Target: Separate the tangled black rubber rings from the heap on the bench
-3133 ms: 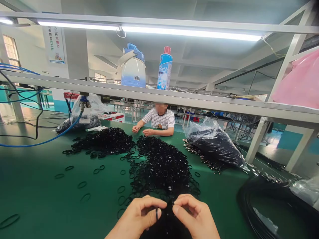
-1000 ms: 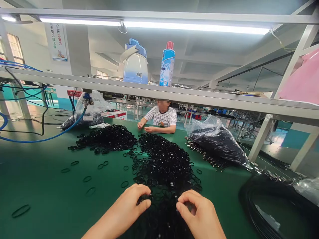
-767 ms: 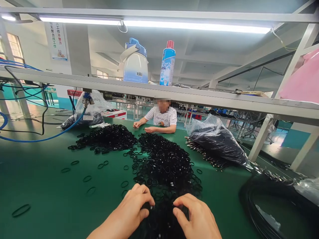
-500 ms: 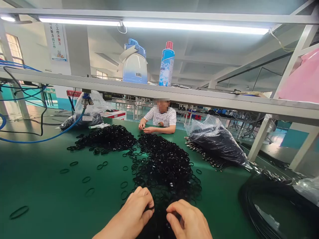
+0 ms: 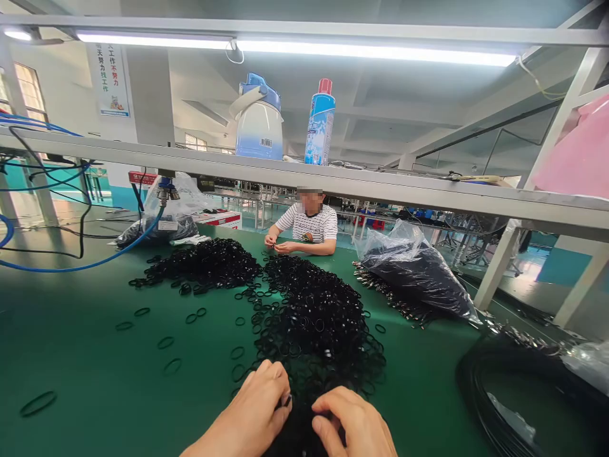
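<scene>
A large heap of black rubber O-rings (image 5: 314, 324) lies on the green work mat (image 5: 85, 381) straight ahead of me. My left hand (image 5: 252, 406) sits at the heap's near edge, its fingertips pinching a black rubber ring (image 5: 287, 400). My right hand (image 5: 347, 422) rests just beside it, fingers curled over the rings, and what they hold is hidden. Loose single rings (image 5: 38, 403) are scattered on the mat to the left.
A second ring heap (image 5: 204, 266) lies to the far left. Across the table a co-worker (image 5: 309, 228) handles something small. A plastic bag of black parts (image 5: 413, 279) and a black cable coil (image 5: 495, 387) are on the right. A low metal shelf bar (image 5: 304, 181) crosses above.
My hands have drawn closer together at the near edge of the heap, and my right hand has shifted left and down. The heap itself looks unchanged.
</scene>
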`<state>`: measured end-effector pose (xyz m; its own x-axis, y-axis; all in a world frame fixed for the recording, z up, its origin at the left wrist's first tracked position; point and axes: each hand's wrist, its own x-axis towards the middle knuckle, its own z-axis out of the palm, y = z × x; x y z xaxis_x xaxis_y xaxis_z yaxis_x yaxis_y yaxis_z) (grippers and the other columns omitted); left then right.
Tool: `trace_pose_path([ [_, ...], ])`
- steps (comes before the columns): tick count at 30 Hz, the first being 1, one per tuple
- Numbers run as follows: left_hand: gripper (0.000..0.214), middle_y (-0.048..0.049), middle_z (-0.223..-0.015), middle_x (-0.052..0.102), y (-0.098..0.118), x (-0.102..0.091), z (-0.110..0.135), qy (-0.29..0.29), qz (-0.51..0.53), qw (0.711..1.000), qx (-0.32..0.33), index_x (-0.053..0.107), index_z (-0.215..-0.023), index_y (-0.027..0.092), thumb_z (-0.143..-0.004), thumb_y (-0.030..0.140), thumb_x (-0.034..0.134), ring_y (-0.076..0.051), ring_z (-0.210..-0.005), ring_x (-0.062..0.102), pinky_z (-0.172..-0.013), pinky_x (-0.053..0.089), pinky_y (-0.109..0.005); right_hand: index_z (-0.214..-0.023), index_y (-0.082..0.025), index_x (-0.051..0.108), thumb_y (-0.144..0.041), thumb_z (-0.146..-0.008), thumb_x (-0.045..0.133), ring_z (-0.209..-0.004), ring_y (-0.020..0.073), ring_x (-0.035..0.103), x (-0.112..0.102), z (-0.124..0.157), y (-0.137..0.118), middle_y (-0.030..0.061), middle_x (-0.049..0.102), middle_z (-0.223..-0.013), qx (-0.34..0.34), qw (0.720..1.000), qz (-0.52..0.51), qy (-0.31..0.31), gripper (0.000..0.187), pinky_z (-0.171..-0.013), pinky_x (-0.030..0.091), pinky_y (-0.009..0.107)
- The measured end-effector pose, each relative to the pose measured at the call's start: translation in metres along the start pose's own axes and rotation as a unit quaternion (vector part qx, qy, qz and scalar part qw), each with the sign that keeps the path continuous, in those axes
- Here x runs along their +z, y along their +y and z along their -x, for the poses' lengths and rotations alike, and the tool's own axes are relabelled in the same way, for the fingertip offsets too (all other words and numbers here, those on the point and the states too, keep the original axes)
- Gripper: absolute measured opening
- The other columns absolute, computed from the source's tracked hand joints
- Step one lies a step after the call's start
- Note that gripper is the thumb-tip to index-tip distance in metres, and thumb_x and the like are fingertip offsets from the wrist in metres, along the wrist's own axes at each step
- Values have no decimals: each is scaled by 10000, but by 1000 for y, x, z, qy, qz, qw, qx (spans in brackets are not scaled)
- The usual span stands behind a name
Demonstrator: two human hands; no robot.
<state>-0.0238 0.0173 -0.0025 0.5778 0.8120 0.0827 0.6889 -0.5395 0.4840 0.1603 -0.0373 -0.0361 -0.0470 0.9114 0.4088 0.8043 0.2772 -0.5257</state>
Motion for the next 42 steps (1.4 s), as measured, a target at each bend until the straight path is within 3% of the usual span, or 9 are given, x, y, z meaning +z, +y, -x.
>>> trace_pose_path([
  [4, 136, 20, -837, 493, 10, -9, -2, 17, 102, 995, 1, 437, -754, 229, -871, 206, 372, -170, -818, 455, -748, 397, -307, -888, -287, 657, -165, -741, 557, -702, 170, 625, 2, 0, -1, -24, 688, -796, 4, 998, -52, 21, 216, -612, 428, 237],
  [7, 123, 31, -881, 503, 19, -13, 0, -3, 209, 978, 2, 493, -785, 236, -875, 233, 410, -158, -833, 452, -705, 391, -265, -987, -272, 662, -240, -729, 582, -660, 172, 631, 7, -2, -3, 8, 709, -827, 38, 985, -165, 2, 272, -508, 417, 216],
  [12, 110, 47, -881, 488, 27, -12, 3, -16, 278, 960, 5, 514, -791, 240, -867, 228, 436, -142, -810, 451, -705, 381, -245, -744, -152, 666, -381, -694, 581, -537, 191, 646, 17, -6, -9, 76, 698, -622, 146, 919, -365, -34, 250, -467, 442, 226],
  [15, 125, 44, -864, 490, 26, -14, 1, 15, 262, 965, -5, 504, -776, 236, -871, 240, 424, -146, -794, 451, -700, 377, -253, -685, -139, 636, -380, -657, 601, -492, 190, 638, 14, -8, -10, 81, 688, -566, 208, 897, -391, -12, 245, -473, 463, 240],
  [23, 148, 7, -882, 495, 11, -21, -6, 106, 130, 986, -3, 447, -781, 239, -887, 224, 345, -174, -810, 460, -708, 398, -291, -819, -221, 706, -313, -793, 515, -570, 170, 596, -25, -8, -3, -16, 681, -648, 168, 977, -123, 46, 214, -565, 450, 261],
  [26, 115, 0, -886, 514, 6, -18, -3, 88, 108, 990, 3, 455, -766, 237, -844, 175, 399, -192, -878, 459, -767, 395, -316, -924, -245, 693, -272, -843, 456, -687, 184, 630, -29, -5, 8, -11, 710, -828, 142, 988, -49, 27, 251, -675, 482, 306],
  [30, 202, 8, -964, 575, 4, -18, 3, 14, 92, 995, 28, 541, -786, 236, -733, 50, 484, -189, -923, 492, -795, 419, -308, -1074, -242, 619, -70, -805, 305, -1062, 199, 563, -25, -1, 11, 25, 630, -1129, 54, 998, -16, 15, 447, -940, 429, 389],
  [35, 162, -12, -1052, 579, 12, -27, 7, 11, 64, 997, 32, 600, -739, 230, -838, 163, 490, -210, -1000, 482, -881, 378, -365, -1003, -259, 589, -112, -850, 285, -1031, 193, 559, -27, 2, -5, 29, 614, -1079, 16, 999, -26, 27, 370, -926, 449, 403],
  [42, 267, 23, -779, 545, 18, -35, 8, 33, 40, 999, 10, 523, -605, 210, -774, 382, 637, -197, -835, 467, -690, 371, -293, -924, -248, 598, -215, -887, 351, -999, 201, 556, -37, -1, -13, 34, 602, -1073, 30, 998, -47, 36, 251, -872, 459, 378],
])
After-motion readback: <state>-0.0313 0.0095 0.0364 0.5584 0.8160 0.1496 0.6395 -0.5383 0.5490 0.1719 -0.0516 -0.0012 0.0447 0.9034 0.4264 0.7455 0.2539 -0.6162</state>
